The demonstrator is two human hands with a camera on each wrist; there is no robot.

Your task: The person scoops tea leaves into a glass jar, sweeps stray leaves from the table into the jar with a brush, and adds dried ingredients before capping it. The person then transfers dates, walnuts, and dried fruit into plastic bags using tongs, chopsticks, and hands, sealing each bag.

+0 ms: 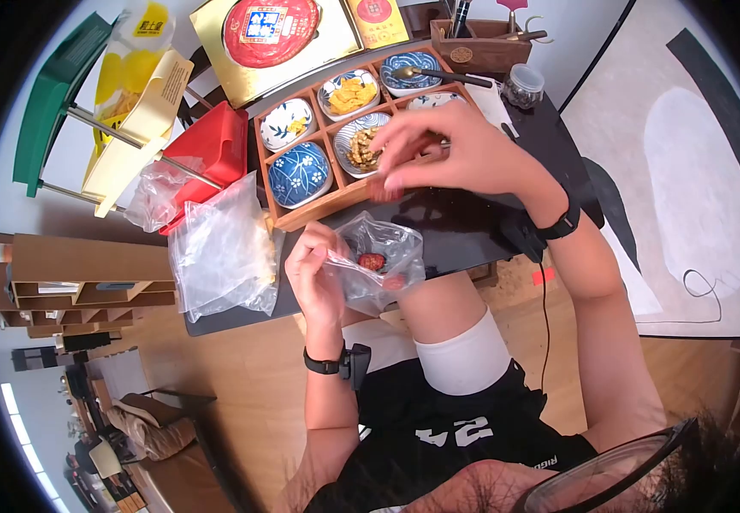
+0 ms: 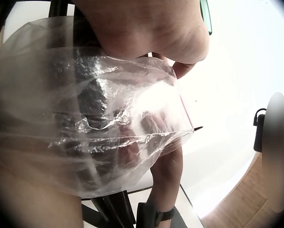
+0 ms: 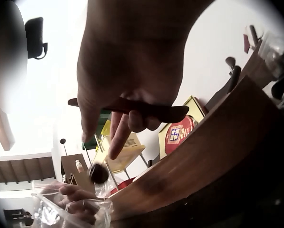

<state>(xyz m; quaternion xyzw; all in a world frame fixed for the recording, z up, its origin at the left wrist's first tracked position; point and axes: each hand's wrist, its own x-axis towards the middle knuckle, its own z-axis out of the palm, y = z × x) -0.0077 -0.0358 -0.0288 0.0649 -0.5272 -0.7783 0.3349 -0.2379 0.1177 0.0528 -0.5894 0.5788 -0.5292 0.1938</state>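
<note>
My left hand (image 1: 312, 269) pinches the rim of a clear plastic bag (image 1: 411, 248) held over my lap at the table's edge. Inside the bag lie a wrinkled red date (image 1: 372, 261) and another reddish one. My right hand (image 1: 473, 150) is above the front of a divided wooden box (image 1: 323, 208). Its curled fingers hold a dark wooden tool (image 3: 165, 112) across the palm; its kind is not shown. A blurred dark red date (image 3: 99, 173) hangs in the air just below the fingertips, apart from them. Near this hand a patterned bowl holds walnut pieces (image 1: 361, 152).
The box also holds bowls with yellow chips (image 1: 351, 96), a black-handled spoon (image 1: 438, 77), and a blue flowered bowl (image 1: 300, 175). Left of it are a red bin (image 1: 224, 150) and empty plastic bags (image 1: 224, 256). A lidded jar (image 1: 524, 85) and a wooden holder (image 1: 494, 56) stand behind.
</note>
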